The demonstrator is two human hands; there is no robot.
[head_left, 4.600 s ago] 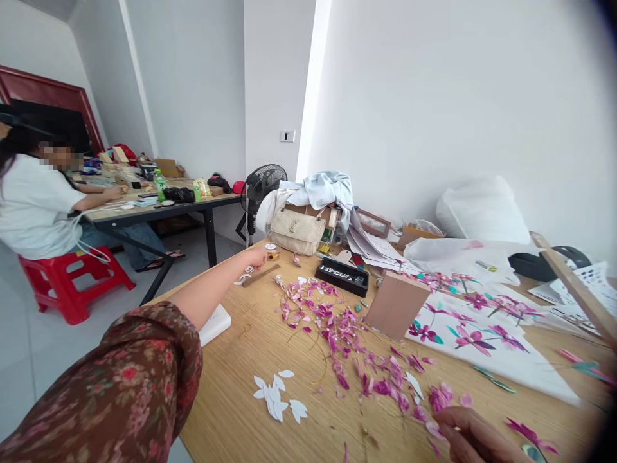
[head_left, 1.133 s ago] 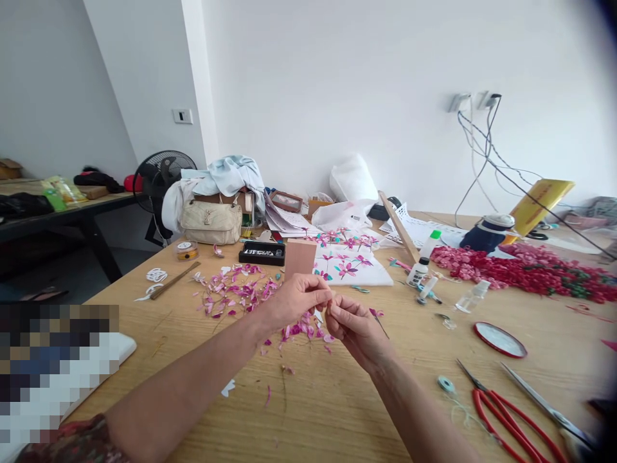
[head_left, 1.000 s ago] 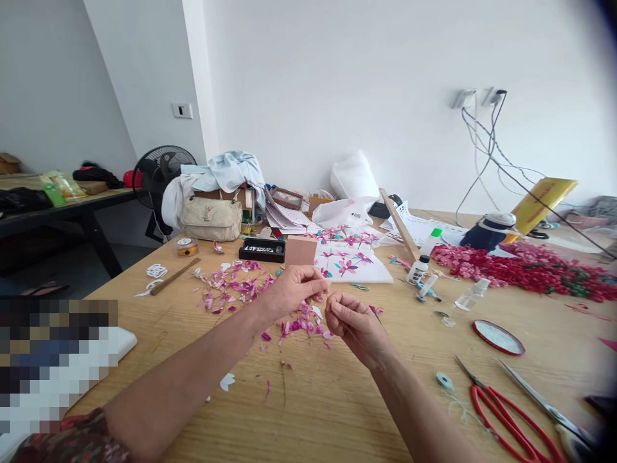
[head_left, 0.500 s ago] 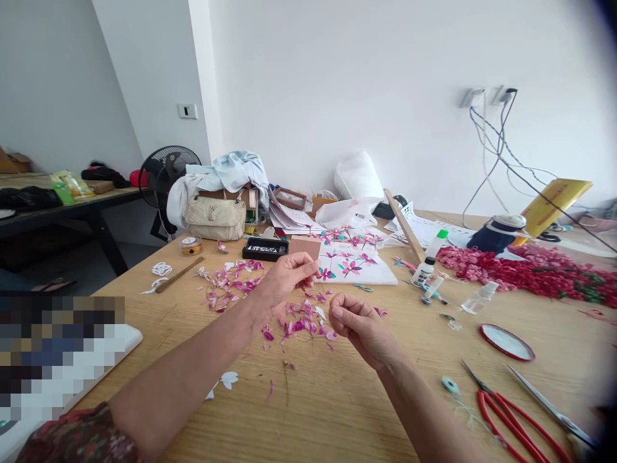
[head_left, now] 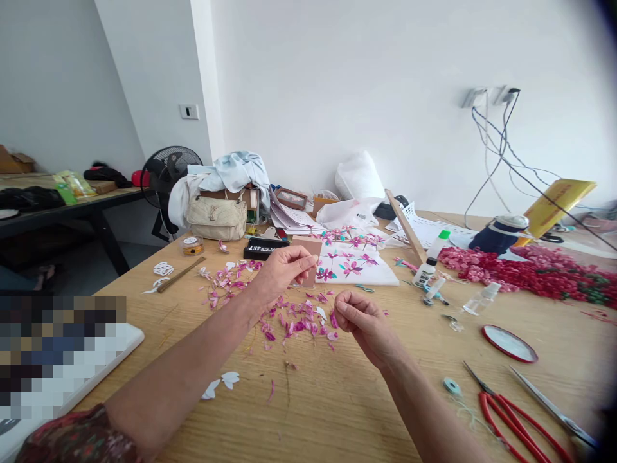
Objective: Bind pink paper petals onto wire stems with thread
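My left hand [head_left: 283,270] is raised a little above the wooden table [head_left: 337,411], its thumb and fingers pinched together on something too thin to make out. My right hand [head_left: 359,319] is curled in a loose fist just to the right, fingertips pinched; what it grips does not show. Below and between both hands lies a scatter of pink petals [head_left: 299,319]. A white cloth with pink flowers [head_left: 357,265] lies beyond the hands, with a brown card block [head_left: 309,247] beside it.
Red-handled scissors [head_left: 506,415] and a red-rimmed lid [head_left: 509,343] lie at the right. Small glue bottles [head_left: 426,271], a heap of red flowers [head_left: 525,273], a black tray [head_left: 263,249], a beige bag [head_left: 216,218] and a fan [head_left: 168,173] stand farther back. White paper petals [head_left: 220,384] lie near my left forearm.
4.6 s ago my left arm reached far left to a small spool. Since about a second ago the hands, then touching fingertips, have drawn apart, the left rising away from the right.
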